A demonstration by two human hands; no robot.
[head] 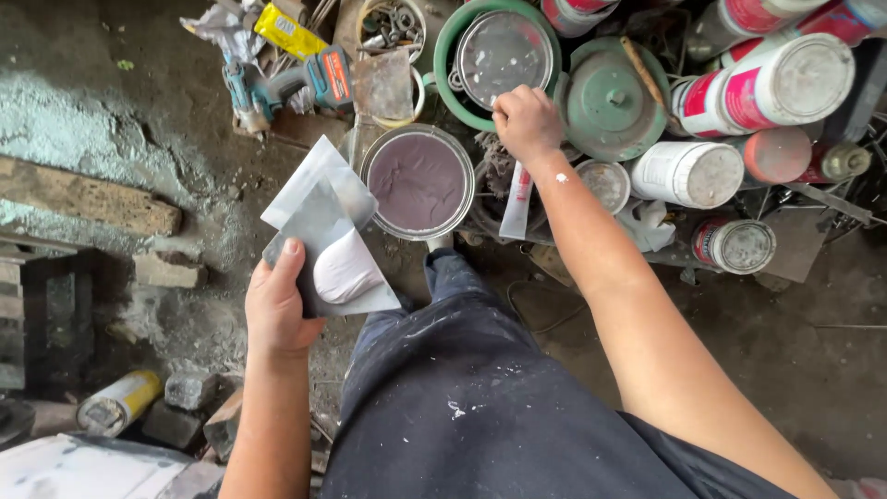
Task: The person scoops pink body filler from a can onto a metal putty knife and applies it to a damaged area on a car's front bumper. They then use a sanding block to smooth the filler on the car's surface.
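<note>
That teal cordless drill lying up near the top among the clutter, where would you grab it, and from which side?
Probably by the handle of the drill, the narrow waist between its teal head and the orange-and-black battery block. It lies on its side with that section facing up, so coming straight down from above looks easiest. Crumpled wrapping and a small tub of bolts crowd its far side.

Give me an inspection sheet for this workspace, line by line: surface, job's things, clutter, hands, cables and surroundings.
Surface: dirty concrete floor, stained pale green.
Job's things: flat grey board with a lump of white putty; open round tin of greyish-purple paste.
Clutter: red-and-white spray cans, green lidded tin, teal cordless drill, white tube.
Hands: left hand grips the board; right hand reaches among the tins, fingers closed, contents hidden.
Cables: nothing seen.
Surroundings: wooden plank, yellow cylinder, paint-spattered dark trousers.
</note>
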